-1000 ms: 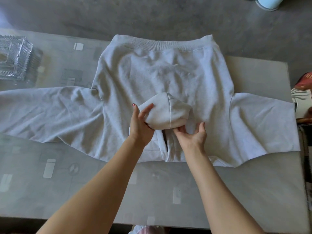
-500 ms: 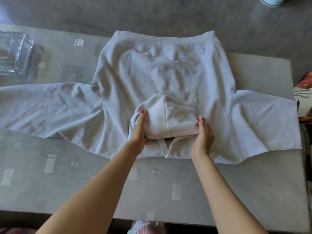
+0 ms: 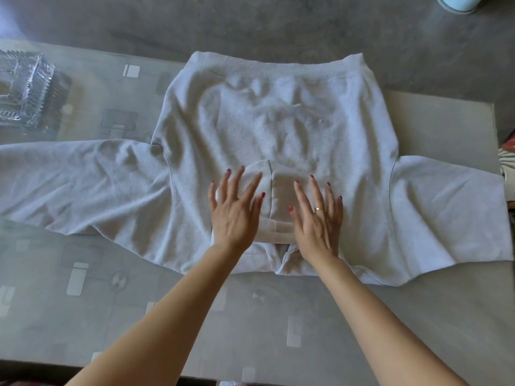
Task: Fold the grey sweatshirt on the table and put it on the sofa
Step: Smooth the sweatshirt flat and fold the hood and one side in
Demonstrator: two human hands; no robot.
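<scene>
Grey fleece lies spread flat on the table (image 3: pixel 418 324): the sweatshirt (image 3: pixel 278 129) rests with its ribbed hem at the far edge and both sleeves stretched out to the sides. Its hood (image 3: pixel 274 201) is folded onto the body near the close edge, and the left hand (image 3: pixel 237 213) and right hand (image 3: pixel 317 221) press it down side by side, fingers straight and splayed, gripping nothing. A cut-glass dish (image 3: pixel 23 90) sits at the table's far left
</scene>
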